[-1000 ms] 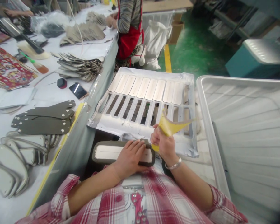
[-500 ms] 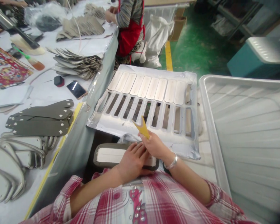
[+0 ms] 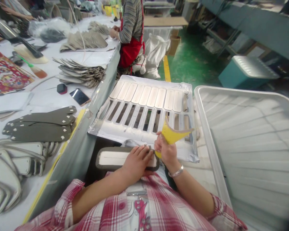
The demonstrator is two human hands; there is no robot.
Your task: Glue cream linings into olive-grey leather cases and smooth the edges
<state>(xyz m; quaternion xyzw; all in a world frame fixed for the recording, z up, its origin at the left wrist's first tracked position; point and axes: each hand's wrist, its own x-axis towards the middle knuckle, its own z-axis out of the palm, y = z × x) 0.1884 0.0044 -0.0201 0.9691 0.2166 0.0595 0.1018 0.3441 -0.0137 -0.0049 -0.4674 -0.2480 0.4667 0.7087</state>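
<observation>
My left hand [image 3: 135,162] lies flat, fingers together, on a grey padded piece with a white strip [image 3: 110,158] resting on my lap. My right hand [image 3: 165,148] is closed on a curled yellow backing strip [image 3: 172,134], held up just right of the piece. Beyond my hands lies a white die-cut sheet [image 3: 144,109] with a row of white strips along its far half and empty slots in its near half.
A large white plastic tray [image 3: 250,134] stands at the right. The table [image 3: 48,96] at the left carries grey shaped pieces [image 3: 40,126], stacks of parts [image 3: 80,72] and a phone [image 3: 80,96]. A person in a red apron [image 3: 131,35] works at the far end.
My right hand has lifted the yellow strip back up and to the right after dipping toward the grey piece. My left hand stayed on the piece. The view tilted up slightly.
</observation>
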